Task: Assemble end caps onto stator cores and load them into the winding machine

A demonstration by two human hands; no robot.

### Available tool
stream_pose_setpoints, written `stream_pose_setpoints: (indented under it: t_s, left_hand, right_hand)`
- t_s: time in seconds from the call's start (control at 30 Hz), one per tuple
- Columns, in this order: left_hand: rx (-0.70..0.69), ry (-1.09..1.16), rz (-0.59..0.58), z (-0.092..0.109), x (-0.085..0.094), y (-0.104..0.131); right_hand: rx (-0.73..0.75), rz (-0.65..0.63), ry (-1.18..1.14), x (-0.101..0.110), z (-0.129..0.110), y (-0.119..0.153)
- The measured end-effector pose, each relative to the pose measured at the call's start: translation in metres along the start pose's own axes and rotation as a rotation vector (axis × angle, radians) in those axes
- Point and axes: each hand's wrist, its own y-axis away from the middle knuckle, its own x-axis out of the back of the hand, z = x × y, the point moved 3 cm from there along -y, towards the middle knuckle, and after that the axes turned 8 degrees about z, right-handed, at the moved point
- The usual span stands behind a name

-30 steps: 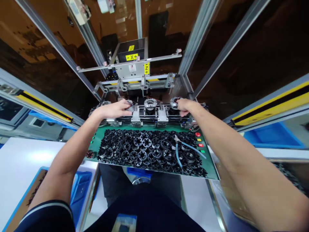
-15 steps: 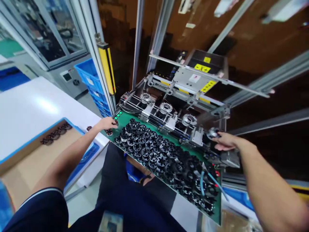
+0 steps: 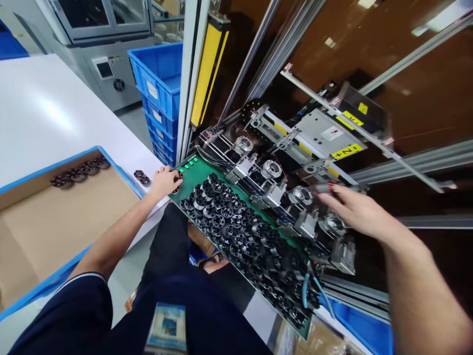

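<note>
My left hand (image 3: 165, 182) is at the left end of the green work plate (image 3: 190, 177), its fingers closed on a small dark, reddish wound stator (image 3: 178, 181). Another stator (image 3: 141, 177) lies on the white table just left of that hand. My right hand (image 3: 354, 209) is over the right end of the machine, blurred by motion. Between its thumb and fingers is a smeared grey shape (image 3: 320, 188) that I cannot make out. Below it sits a round metal fixture (image 3: 332, 224), with a similar fixture (image 3: 301, 195) to its left. Many black ring-shaped cores (image 3: 236, 222) are piled on the plate.
A cardboard-lined blue tray (image 3: 74, 222) with several stators stands at left. Blue crates (image 3: 158, 88) are stacked behind, beside a yellow safety sensor (image 3: 210, 71). A metal bar (image 3: 362, 128) crosses above the fixtures. Blue-handled cutters (image 3: 306, 291) lie at the plate's right end.
My right hand has lifted off the rightmost fixture, up and leftward relative to it. My left hand stays at the plate's left end. The whole view has turned.
</note>
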Motion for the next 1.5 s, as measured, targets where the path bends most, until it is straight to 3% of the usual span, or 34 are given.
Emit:
stream_pose_setpoints:
  t_s: [0.1, 0.17, 0.27, 0.37, 0.47, 0.57, 0.63, 0.7, 0.8, 0.87, 0.93, 1.0, 1.1, 1.2, 1.3, 1.37, 1.5]
  left_hand:
    - [0.023, 0.067, 0.06, -0.002, -0.001, 0.005]
    - [0.02, 0.135, 0.102, -0.004, 0.002, 0.012]
    - [0.029, 0.258, 0.199, -0.009, 0.01, 0.038]
    - [0.064, 0.392, 0.319, -0.011, 0.016, 0.085]
    - [0.101, 0.526, 0.396, -0.007, 0.012, 0.146]
    - [0.168, 0.628, 0.439, -0.003, 0.0, 0.203]
    - [0.21, 0.674, 0.445, 0.0, -0.008, 0.232]
    - [0.219, 0.715, 0.421, 0.006, -0.014, 0.25]
    - [0.146, 0.779, 0.34, 0.023, -0.018, 0.256]
    - [0.049, 0.816, 0.278, 0.041, -0.014, 0.248]
    - [-0.064, 0.84, 0.22, 0.064, -0.007, 0.235]
    - [-0.178, 0.847, 0.165, 0.092, 0.002, 0.219]
    - [-0.361, 0.832, 0.075, 0.146, 0.013, 0.196]
    - [-0.625, 0.74, 0.014, 0.213, 0.013, 0.183]
    - [-0.891, 0.571, -0.014, 0.279, 0.0, 0.184]
    - [-0.994, 0.447, -0.008, 0.313, -0.012, 0.189]
    - [-1.048, 0.271, 0.037, 0.353, -0.036, 0.195]
  right_hand:
    - [0.339, 0.029, -0.097, -0.014, -0.114, -0.03]
    - [0.507, 0.019, -0.119, -0.035, -0.196, -0.053]
    - [0.615, -0.058, -0.078, -0.078, -0.304, -0.086]
    - [0.6, -0.153, -0.005, -0.118, -0.374, -0.105]
    - [0.562, -0.229, -0.006, -0.14, -0.4, -0.113]
    - [0.542, -0.249, -0.091, -0.137, -0.381, -0.111]
    - [0.524, -0.206, -0.173, -0.122, -0.344, -0.102]
    - [0.485, -0.123, -0.252, -0.102, -0.289, -0.079]
    - [0.359, 0.133, -0.448, -0.072, -0.195, -0.013]
    - [0.167, 0.301, -0.581, -0.066, -0.136, 0.049]
    - [-0.037, 0.372, -0.596, -0.076, -0.092, 0.113]
    - [-0.156, 0.407, -0.548, -0.095, -0.065, 0.169]
    - [-0.253, 0.449, -0.494, -0.131, -0.045, 0.227]
    - [-0.321, 0.485, -0.46, -0.164, -0.037, 0.258]
    - [-0.347, 0.501, -0.428, -0.188, -0.036, 0.27]
    - [-0.358, 0.502, -0.407, -0.2, -0.037, 0.271]
    - [-0.372, 0.49, -0.371, -0.213, -0.038, 0.266]
